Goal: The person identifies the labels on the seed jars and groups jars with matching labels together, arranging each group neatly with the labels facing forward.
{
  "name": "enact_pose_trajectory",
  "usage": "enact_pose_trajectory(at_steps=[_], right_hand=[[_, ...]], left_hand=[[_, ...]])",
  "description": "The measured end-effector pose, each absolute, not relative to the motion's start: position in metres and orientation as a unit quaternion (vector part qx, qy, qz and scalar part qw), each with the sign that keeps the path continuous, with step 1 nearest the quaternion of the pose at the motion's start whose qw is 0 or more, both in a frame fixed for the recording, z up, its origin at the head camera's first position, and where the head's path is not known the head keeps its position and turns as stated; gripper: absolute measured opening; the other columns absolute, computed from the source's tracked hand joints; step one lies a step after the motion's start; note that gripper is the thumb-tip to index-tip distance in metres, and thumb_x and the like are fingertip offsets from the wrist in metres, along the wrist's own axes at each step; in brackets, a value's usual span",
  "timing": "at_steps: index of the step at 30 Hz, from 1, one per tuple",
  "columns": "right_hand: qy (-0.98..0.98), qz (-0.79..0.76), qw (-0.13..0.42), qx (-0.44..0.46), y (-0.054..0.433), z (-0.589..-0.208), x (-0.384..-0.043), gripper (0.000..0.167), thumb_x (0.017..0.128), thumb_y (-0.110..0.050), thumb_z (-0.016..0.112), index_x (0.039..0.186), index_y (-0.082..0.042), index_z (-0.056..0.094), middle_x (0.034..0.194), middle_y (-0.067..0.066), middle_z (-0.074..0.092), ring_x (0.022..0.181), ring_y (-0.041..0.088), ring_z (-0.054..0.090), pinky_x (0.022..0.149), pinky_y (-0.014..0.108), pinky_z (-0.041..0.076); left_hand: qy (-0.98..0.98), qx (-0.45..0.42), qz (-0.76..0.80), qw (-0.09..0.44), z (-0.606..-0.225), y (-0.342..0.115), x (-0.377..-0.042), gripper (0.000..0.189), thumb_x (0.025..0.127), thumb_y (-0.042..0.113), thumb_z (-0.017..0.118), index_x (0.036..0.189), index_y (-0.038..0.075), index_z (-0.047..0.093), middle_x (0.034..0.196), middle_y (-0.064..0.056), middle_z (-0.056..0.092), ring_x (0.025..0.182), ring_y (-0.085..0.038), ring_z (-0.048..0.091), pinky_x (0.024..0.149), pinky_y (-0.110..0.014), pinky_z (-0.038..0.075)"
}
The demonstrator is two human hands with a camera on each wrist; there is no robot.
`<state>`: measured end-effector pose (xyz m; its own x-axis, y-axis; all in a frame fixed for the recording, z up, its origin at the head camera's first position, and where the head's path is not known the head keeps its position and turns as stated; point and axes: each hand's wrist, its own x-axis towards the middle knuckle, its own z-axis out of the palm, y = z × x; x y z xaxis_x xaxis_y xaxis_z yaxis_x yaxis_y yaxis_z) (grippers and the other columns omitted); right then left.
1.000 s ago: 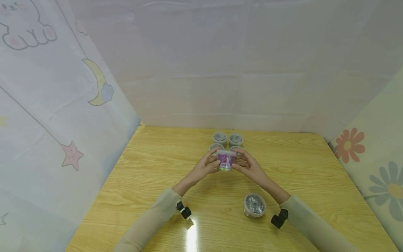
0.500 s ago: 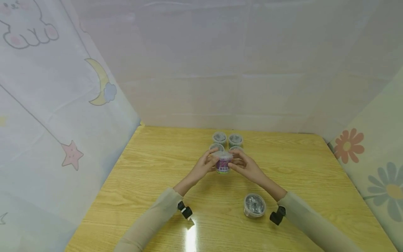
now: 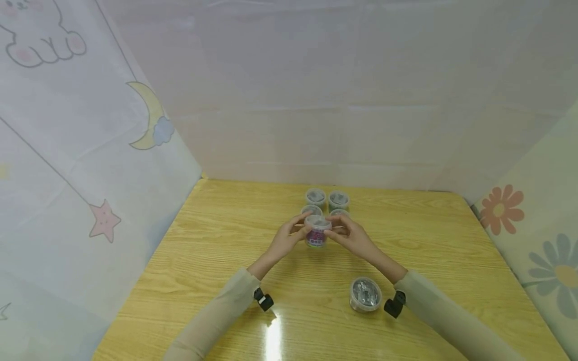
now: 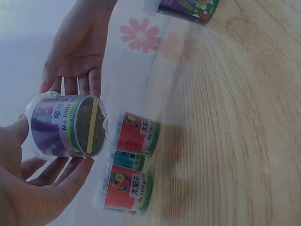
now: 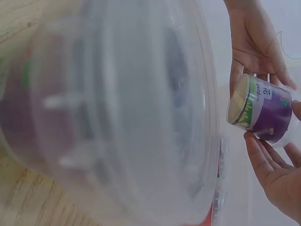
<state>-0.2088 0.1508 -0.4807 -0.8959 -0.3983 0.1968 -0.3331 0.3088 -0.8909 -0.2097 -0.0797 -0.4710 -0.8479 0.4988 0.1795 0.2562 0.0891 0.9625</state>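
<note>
A clear plastic tub with a lid and a purple "My little garden" label (image 3: 316,237) is held between both hands, off the table. My left hand (image 3: 284,241) grips its left side, thumb near the lid and fingers at the side and base. On the other side my right hand (image 3: 353,238) holds it with thumb and fingertips. From the left wrist, the purple-labelled tub (image 4: 63,125) shows a dark bottom with a yellow strip. The right wrist view also has this tub (image 5: 265,108) between the two hands.
Several lidded tubs, one of them the back right tub (image 3: 338,199), stand grouped behind the hands. Two have red labels (image 4: 124,188). Another lidded tub (image 3: 366,294) stands near my right forearm, looming large in the right wrist view. Printed cloth surrounds the wooden table (image 3: 217,240).
The held tub has shifted slightly left and turned in the hands, its label now facing differently and its lid tipped more into view. The right hand has moved left with it.
</note>
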Motion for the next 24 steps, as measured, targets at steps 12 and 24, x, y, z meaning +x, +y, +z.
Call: enact_pose_trajectory(at_steps=[12, 24], right_hand=[[0.834, -0.51, 0.052, -0.205, 0.147, -0.476, -0.211, 0.058, 0.087, -0.027, 0.066, 0.135, -0.002, 0.045, 0.126, 0.022, 0.053, 0.104, 0.034, 0.061, 0.079, 0.031, 0.056], [0.854, -0.446, 0.04, -0.264, 0.143, -0.486, -0.217, 0.055, 0.088, -0.012, 0.064, 0.134, 0.009, 0.042, 0.119, 0.027, 0.057, 0.097, 0.036, 0.063, 0.077, 0.033, 0.056]], left_hand=[[0.769, 0.24, 0.584, 0.103, -0.503, -0.084, -0.23, 0.06, 0.091, 0.024, 0.06, 0.144, 0.023, 0.034, 0.141, -0.011, 0.042, 0.121, -0.031, 0.049, 0.089, -0.038, 0.052], [0.81, 0.232, 0.535, 0.062, -0.517, -0.088, -0.236, 0.066, 0.083, 0.032, 0.068, 0.139, 0.009, 0.043, 0.13, -0.007, 0.055, 0.113, -0.025, 0.056, 0.088, -0.037, 0.052]])
